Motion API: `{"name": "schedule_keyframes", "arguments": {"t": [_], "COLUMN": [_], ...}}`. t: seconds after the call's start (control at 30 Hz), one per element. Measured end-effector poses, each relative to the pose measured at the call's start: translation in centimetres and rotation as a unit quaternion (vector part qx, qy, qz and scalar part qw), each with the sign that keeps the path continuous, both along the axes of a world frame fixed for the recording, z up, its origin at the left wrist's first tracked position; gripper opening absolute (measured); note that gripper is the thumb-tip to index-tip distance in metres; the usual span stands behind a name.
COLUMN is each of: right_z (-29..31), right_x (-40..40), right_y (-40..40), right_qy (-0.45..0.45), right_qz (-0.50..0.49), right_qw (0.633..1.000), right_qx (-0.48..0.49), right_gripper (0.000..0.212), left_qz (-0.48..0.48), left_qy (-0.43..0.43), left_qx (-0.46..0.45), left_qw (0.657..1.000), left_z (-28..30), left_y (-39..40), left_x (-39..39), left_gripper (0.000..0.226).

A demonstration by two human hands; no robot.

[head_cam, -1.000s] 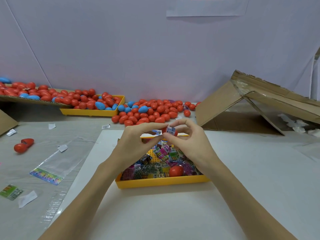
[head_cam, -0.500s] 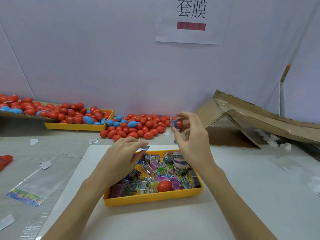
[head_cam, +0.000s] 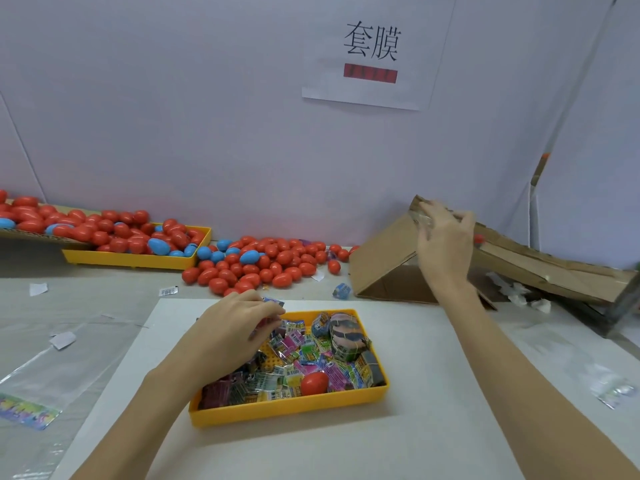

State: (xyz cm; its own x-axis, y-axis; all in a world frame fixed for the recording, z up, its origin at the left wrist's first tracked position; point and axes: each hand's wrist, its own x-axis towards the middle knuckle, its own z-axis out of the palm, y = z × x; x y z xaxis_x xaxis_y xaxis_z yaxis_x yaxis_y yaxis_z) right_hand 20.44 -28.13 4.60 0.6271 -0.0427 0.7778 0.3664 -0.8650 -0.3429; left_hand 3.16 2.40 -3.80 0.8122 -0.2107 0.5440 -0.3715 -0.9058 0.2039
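Right hand (head_cam: 446, 237) is stretched out over the slanted cardboard box (head_cam: 519, 268), fingers spread and holding nothing. A small red egg (head_cam: 479, 239) shows on the cardboard right at the fingertips, though the blur won't let me say whether they touch. Left hand (head_cam: 235, 327) hovers at the yellow tray (head_cam: 287, 408) on the tabletop (head_cam: 104, 292), pinching a printed film sleeve (head_cam: 273, 301) by its edge. I'd guess the egg is light, hard and slick, apt to roll, so best taken round its middle; the sleeve looks thin and floppy. Most of the sleeve hides under the fingers.
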Motion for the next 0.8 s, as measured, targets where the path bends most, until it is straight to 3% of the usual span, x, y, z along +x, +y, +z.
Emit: {"name": "schedule_keyframes", "arguments": {"t": [0.1,0.23,0.43,0.6,0.8], "right_z": [-2.3,-5.7,-7.5,-8.2,-6.9], "right_x": [-1.6,-1.6,0.5,0.2,-1.7], "right_y": [3.2,8.1,14.1,17.9,16.4], "right_qy": [0.058,0.245,0.359,0.276,0.228], "right_qz": [0.122,0.271,0.323,0.282,0.293], "right_qw": [0.990,0.923,0.847,0.887,0.912], "right_qx": [-0.043,-0.124,-0.222,-0.241,-0.177], "right_gripper": [0.034,0.032,0.054,0.030,0.030], "left_qz": [-0.009,-0.006,-0.012,-0.005,0.008], "left_qy": [-0.005,-0.005,-0.005,-0.007,-0.020], "left_qx": [0.002,0.000,0.001,0.009,0.023], "left_qw": [1.000,1.000,1.000,1.000,0.999], "left_z": [0.0,0.2,0.3,0.2,0.3], "left_y": [-0.2,-0.2,0.0,0.2,0.2], "left_x": [-0.1,-0.2,-0.2,-0.3,-0.3], "left_gripper": [0.019,0.018,0.021,0.019,0.014]}}
